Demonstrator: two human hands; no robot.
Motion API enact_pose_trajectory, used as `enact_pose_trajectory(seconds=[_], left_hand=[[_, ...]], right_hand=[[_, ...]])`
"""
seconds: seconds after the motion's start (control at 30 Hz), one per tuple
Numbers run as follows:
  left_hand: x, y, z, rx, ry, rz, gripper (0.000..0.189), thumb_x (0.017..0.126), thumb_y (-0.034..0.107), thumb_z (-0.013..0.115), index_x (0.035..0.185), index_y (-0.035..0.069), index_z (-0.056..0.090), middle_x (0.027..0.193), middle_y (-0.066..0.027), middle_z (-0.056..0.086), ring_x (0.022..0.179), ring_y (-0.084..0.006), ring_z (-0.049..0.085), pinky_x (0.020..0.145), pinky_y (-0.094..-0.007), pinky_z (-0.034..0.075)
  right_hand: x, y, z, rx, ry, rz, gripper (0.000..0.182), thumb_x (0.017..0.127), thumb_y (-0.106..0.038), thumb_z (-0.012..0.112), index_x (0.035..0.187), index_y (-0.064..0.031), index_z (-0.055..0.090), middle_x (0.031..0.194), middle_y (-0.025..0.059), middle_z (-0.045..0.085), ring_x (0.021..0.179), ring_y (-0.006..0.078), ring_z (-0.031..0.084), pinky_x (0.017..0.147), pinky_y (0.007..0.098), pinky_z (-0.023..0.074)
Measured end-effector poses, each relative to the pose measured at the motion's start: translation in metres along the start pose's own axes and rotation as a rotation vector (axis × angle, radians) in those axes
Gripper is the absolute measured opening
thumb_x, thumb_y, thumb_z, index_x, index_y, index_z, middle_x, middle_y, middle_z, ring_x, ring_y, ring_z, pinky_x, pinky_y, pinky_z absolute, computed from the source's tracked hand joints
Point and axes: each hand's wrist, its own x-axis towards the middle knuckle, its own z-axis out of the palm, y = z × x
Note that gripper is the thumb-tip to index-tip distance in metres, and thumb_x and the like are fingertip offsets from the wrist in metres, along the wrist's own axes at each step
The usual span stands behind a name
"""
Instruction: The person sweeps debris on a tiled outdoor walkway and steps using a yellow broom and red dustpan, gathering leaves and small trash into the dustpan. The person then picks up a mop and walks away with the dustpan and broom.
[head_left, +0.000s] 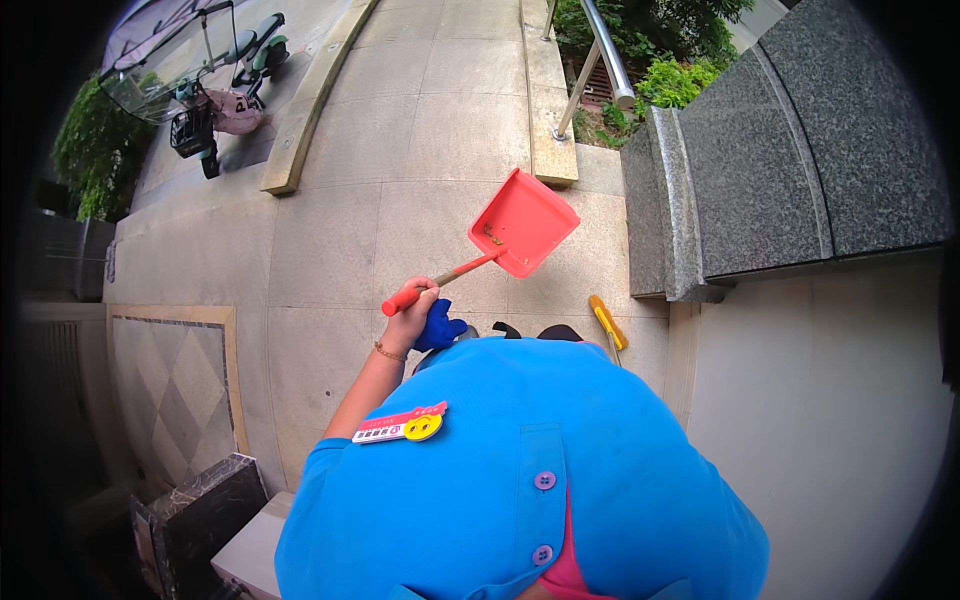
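My left hand (411, 313) grips the handle of a red plastic dustpan (534, 214) near its red end grip. The pan points away from me, with a few bits of brown debris lying near its back edge. A bunched blue cloth or glove (442, 328) is at the same hand, beside the fingers; whether it is held or hangs there is unclear. My right hand is out of view. To the right of my feet is a brush or broom head (609, 322) in yellow and orange, its thin handle partly hidden by my blue shirt.
A tiled walkway (450, 135) runs ahead between low stone curbs (307, 112). On the right stand a metal handrail (609, 56) and a grey granite wall (757, 157). An electric scooter (225, 105) is parked at upper left. A dark marble-patterned box (199, 510) is at lower left.
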Motion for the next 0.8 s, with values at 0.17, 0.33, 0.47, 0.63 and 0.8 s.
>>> enact_pose_trajectory(seconds=[0.17,0.33,0.47,0.63,0.8], left_hand=[[0.039,0.007,-0.057,0.029,0.19,-0.093,0.008,0.084,0.012,0.06,0.089,0.007,0.057,0.077,0.0015,0.052,0.07,-0.0066,0.046,0.062,-0.0215,0.039],[0.098,-0.013,-0.102,0.042,0.441,-0.202,0.006,0.083,0.011,0.059,0.086,0.007,0.058,0.076,0.0014,0.052,0.069,-0.0073,0.045,0.061,-0.0224,0.038],[0.151,-0.017,-0.147,0.113,0.657,-0.221,0.007,0.081,0.013,0.059,0.084,0.006,0.059,0.076,0.0003,0.053,0.07,-0.0086,0.046,0.063,-0.0248,0.04],[0.21,0.03,-0.183,0.093,0.797,-0.221,0.009,0.081,0.013,0.058,0.085,0.006,0.06,0.077,-0.0005,0.054,0.071,-0.0102,0.048,0.066,-0.0256,0.041],[0.264,0.023,-0.212,0.147,0.986,-0.208,0.008,0.081,0.013,0.058,0.085,0.006,0.059,0.08,-0.0006,0.054,0.075,-0.0103,0.048,0.069,-0.0251,0.04]], right_hand=[[0.009,-0.068,0.005,0.057,0.013,-0.017,0.028,0.081,-0.015,0.06,0.103,-0.0005,0.052,0.075,0.013,0.057,0.06,0.0207,0.058,0.053,0.0352,0.0483],[0.053,-0.132,0.005,0.088,0.011,-0.048,0.028,0.08,-0.016,0.061,0.103,-0.0003,0.053,0.076,0.0134,0.058,0.061,0.0211,0.059,0.054,0.0356,0.0487],[0.119,-0.2,-0.003,0.063,-0.001,-0.133,0.028,0.08,-0.016,0.061,0.102,-0.0002,0.054,0.076,0.0138,0.058,0.062,0.0215,0.059,0.054,0.0359,0.049],[0.185,-0.325,-0.052,0.001,0.032,-0.305,0.029,0.08,-0.017,0.061,0.102,0.0,0.054,0.077,0.0142,0.059,0.063,0.0219,0.06,0.054,0.0362,0.0494],[0.224,-0.507,-0.138,-0.16,0.034,-0.319,0.028,0.081,-0.019,0.06,0.103,-0.0026,0.056,0.077,0.0138,0.06,0.062,0.0229,0.06,0.052,0.0372,0.0506]])
